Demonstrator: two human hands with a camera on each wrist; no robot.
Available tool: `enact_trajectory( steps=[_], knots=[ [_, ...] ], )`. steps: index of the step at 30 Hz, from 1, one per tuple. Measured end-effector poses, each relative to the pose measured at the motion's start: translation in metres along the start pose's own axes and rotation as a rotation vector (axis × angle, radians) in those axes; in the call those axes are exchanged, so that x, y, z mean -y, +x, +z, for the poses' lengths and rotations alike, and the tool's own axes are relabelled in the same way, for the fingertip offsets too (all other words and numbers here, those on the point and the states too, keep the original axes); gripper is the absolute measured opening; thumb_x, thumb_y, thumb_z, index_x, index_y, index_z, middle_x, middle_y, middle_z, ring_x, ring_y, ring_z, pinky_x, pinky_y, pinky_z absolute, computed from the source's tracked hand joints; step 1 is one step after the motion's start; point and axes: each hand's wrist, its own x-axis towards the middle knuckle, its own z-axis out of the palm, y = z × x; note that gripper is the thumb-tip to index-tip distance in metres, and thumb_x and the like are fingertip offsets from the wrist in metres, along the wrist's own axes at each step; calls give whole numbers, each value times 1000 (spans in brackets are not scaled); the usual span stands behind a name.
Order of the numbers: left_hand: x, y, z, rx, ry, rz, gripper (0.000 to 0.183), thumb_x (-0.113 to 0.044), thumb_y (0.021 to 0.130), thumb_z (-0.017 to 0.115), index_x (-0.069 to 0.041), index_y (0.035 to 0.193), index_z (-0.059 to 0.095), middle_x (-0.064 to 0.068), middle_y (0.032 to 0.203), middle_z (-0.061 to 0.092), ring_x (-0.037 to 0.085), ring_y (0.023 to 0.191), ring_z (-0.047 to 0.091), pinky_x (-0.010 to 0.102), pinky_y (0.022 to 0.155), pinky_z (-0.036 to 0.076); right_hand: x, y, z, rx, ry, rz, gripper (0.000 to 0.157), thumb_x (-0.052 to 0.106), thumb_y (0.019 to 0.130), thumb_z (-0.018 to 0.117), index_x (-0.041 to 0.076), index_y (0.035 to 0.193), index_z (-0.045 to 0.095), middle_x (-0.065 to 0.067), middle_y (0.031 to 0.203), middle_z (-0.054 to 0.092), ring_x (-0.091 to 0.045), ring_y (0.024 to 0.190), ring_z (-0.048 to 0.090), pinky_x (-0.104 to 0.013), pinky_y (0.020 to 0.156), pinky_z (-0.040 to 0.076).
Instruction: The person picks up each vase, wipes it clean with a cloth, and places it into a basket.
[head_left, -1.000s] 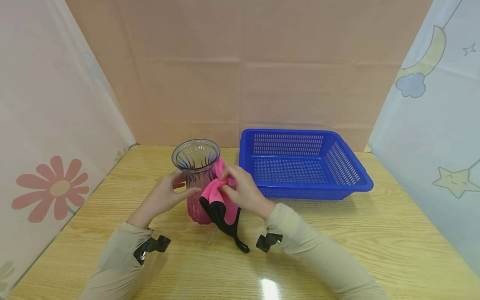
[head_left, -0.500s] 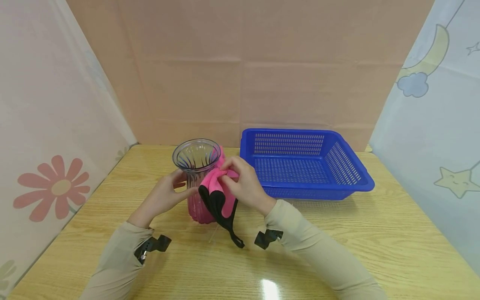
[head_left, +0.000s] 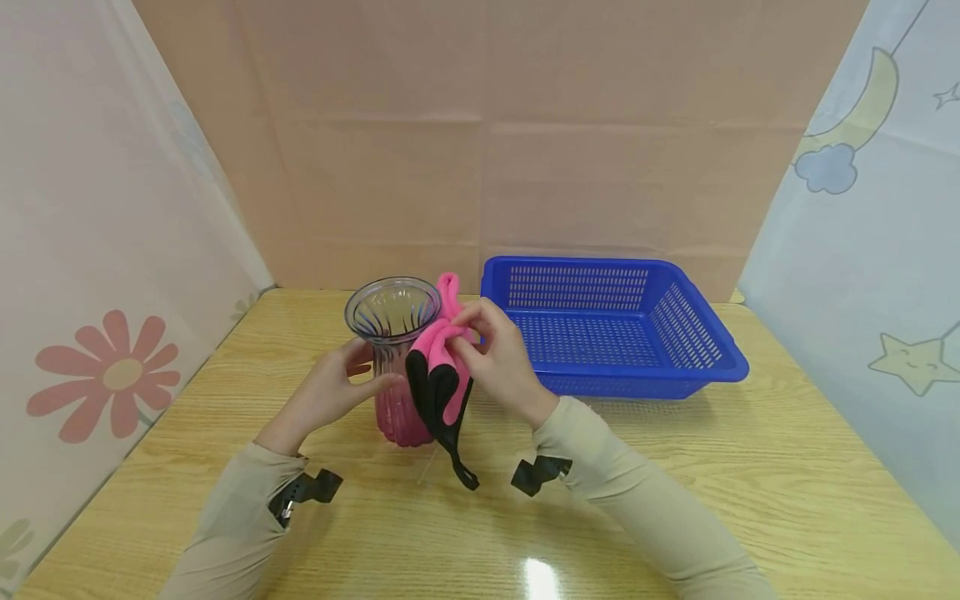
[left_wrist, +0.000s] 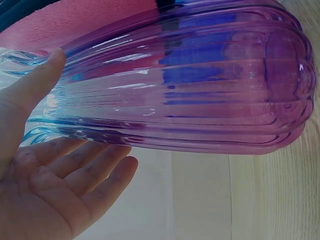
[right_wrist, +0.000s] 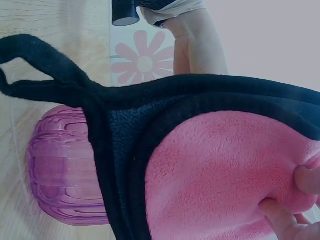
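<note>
A ribbed glass vase (head_left: 401,421), clear at its flared rim and purple-pink lower down, stands upright on the wooden table. My left hand (head_left: 326,392) holds it round the neck, thumb on the near side and fingers behind, as the left wrist view of the vase (left_wrist: 200,85) shows. My right hand (head_left: 498,358) pinches a bunched pink cloth (head_left: 433,337) between thumb and fingers, at the vase's right side just under the rim. The cloth has black edging, and a black hanging loop (right_wrist: 45,65) dangles from its lower corner. Part of the vase is hidden behind the cloth.
A blue plastic basket (head_left: 615,379) with slotted walls stands behind and to the right of my right hand. A plain backdrop (head_left: 480,167) rises at the table's far edge, with printed sheets on both sides. A thin pale strand (head_left: 426,467) lies near the vase's base.
My right hand has moved up a little along the vase with the cloth; the cloth's top now pokes up beside the rim. My left hand and the vase are where they were.
</note>
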Motion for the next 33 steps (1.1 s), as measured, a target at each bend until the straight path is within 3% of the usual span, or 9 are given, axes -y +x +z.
enact_trajectory(
  steps=[12,19,33],
  knots=[
    [0,0,0,0,-4,2,59,-25,85,69,-1,133,46,22,121,61,38,115,57,50,96,49,2,0,1,2,48,-1,14,-12,82,58,-8,94,51,-23,109,52,-29,100,60,-28,73,60],
    [-1,0,-1,-1,3,0,59,-24,85,69,-1,133,45,23,121,61,38,114,58,50,96,49,-1,-2,5,16,38,2,13,-11,82,60,-7,92,52,-20,99,51,-32,105,61,-30,77,59],
    [-3,-1,-2,8,21,-40,50,-17,87,65,6,128,48,29,124,56,43,114,56,51,96,49,-8,-5,13,26,-107,-29,13,-8,81,64,-2,90,57,-17,97,56,-31,104,62,-33,78,59]
  ],
)
